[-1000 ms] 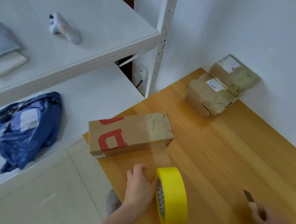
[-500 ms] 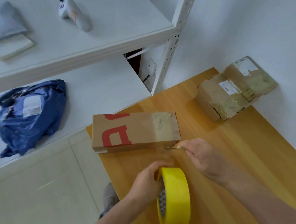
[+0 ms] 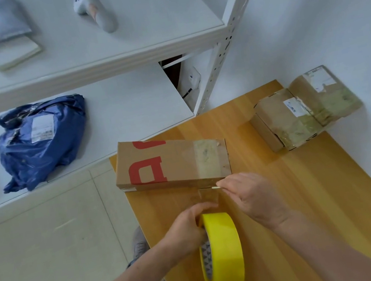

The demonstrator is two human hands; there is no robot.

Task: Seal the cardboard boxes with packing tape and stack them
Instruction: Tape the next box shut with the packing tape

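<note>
Long cardboard box [image 3: 171, 162] with red lettering lies flat near the left edge of the wooden worktop [image 3: 309, 193], long side toward the person. A band of clear tape already crosses its top near the right end.

Left hand [image 3: 186, 230] grips the yellow tape roll [image 3: 222, 253], fingers closed around its upper rim; roll stands on edge, just in front of the box. A clear tape strip [image 3: 209, 196] runs from roll up to the box's near face. Holding the roll back likely keeps this strip taut so it will part cleanly.

Right hand [image 3: 254, 197] is closed on a thin blade [image 3: 213, 187], fingers pinched together on it. The tip sits at the strip's upper edge, just below the box's bottom corner. Whether the blade has started into the tape cannot be told; the strip is transparent and the area slightly blurred.

Judged step: cutting the tape free after sealing this box. Cutting close to the box leaves a short tail to press down.

Two smaller taped boxes [image 3: 306, 109] sit side by side against the wall at the worktop's far right, well apart from the current box. Stacking not yet done.
</note>
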